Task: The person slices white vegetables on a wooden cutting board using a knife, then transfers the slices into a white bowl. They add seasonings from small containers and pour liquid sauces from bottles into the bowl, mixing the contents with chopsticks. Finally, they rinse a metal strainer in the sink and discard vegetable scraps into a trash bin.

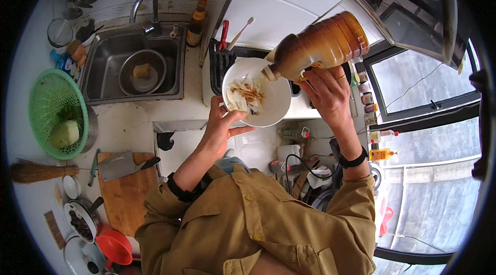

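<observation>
My left hand (223, 126) holds a white bowl (277, 100) by its lower left rim, tilted towards me. Pale sliced pieces of food (242, 97) lie in it, with a brown sauce over their middle. Gripped in my right hand (329, 91) is a large plastic bottle (325, 42), stained brown inside and tipped so that its neck points down left, over the bowl's upper right part. Its mouth is uncapped as far as I can see. Whether liquid is flowing from it, I cannot tell.
Behind the bowl is a stove (217, 77). A steel sink (104, 64) with a metal basin (161, 81) is at the left, a sauce bottle (197, 23) beside it. Further left stand a green colander (35, 108) and a wooden board (128, 193) with a cleaver (116, 165). Small jars (366, 98) line the right sill.
</observation>
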{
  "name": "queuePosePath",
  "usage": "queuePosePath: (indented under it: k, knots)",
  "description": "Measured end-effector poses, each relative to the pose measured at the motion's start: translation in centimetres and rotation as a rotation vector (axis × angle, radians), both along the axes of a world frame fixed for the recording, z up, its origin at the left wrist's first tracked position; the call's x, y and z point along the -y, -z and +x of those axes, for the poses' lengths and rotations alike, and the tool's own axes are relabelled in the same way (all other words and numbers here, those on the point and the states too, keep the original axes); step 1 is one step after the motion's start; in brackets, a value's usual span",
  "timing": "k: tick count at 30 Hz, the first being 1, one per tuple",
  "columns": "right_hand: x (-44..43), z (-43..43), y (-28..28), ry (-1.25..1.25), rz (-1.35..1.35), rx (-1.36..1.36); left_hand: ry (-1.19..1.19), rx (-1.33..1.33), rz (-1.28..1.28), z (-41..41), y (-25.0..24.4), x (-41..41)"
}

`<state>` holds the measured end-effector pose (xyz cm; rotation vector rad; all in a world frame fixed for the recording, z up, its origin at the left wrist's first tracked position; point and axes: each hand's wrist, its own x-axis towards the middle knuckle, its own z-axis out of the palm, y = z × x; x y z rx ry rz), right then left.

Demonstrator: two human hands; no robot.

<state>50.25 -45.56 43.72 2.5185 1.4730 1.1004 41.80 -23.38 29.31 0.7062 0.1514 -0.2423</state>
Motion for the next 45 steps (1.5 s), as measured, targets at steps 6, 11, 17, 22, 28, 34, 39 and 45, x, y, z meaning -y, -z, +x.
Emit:
queuePosePath:
  k: [6,11,17,22,28,34,39,45]
  knots:
    - [0.1,0.4,0.1,0.118,0.159,-0.146,0.0,0.015,0.002,-0.1,0.0,-0.3]
    - [0.8,0.3,0.6,0.21,0.263,-0.266,-0.005,0.014,-0.007,-0.2,-1.0,-0.8]
    - [1.7,0.3,1.0,0.268,0.277,-0.323,-0.009,0.05,0.004,-0.4,-0.9,-1.6]
    - [2.3,0.5,1.9,0.244,0.279,-0.325,0.011,0.037,0.047,-0.7,-0.5,-2.5]
    - [2.0,0.6,2.4,0.212,0.25,-0.29,-0.003,0.034,0.08,-1.3,-0.7,-4.0]
    - [2.1,1.1,2.6,0.278,0.465,-0.393,-0.135,-0.007,-0.006,-2.3,0.2,-6.1]
    - [2.4,4.5,6.6,0.079,1.077,-0.923,-0.314,-0.03,0.044,-3.5,-0.1,-7.8]
    - [0.8,10.2,15.5,0.02,1.226,-1.104,-0.463,-0.082,0.066,-5.9,0.3,-8.5]
